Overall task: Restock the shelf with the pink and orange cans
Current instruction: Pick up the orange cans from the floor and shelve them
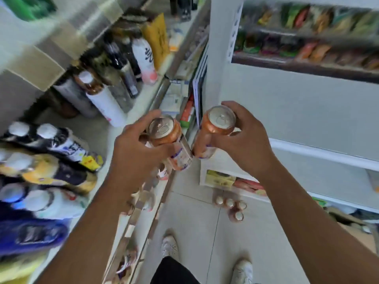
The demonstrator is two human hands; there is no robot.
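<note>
Right shelving unit (pixel 287 103): we are seeing a tall white unit filling the right side, with blurred snack packets (pixel 307 46) sitting in rows on its upper levels.
Left shelf (pixel 90 130): we are looking down on a white shelf running along the left side. It is carrying upright bottles (pixel 102 101) towards the back and wrapped packs of drinks nearer us, with bare board showing between them.
Floor (pixel 190 222): pale tiles are lying between the two units, beneath our arms.
Left hand (pixel 135 152): we are gripping the left can (pixel 166 130), fingers and thumb curled round its body, above the front edge of the left shelf.
Right hand (pixel 244 140): we are wrapping it round the right can (pixel 218 119), thumb on the near side and fingers reaching over the far side, in front of the corner of the right shelving unit.
Left can: orange and pink, it is tilting with its silver top and pull tab facing us.
Right can: the same colours, it is also tilting top towards us, just beside the left can. Their lower ends are coming close, and we cannot tell whether they are touching.
Cans on the floor (pixel 229 203): four are standing upright in a tight cluster at the foot of the right shelving unit.
Shoes (pixel 169 245): two white ones are standing apart on the tiles at the bottom edge.
</note>
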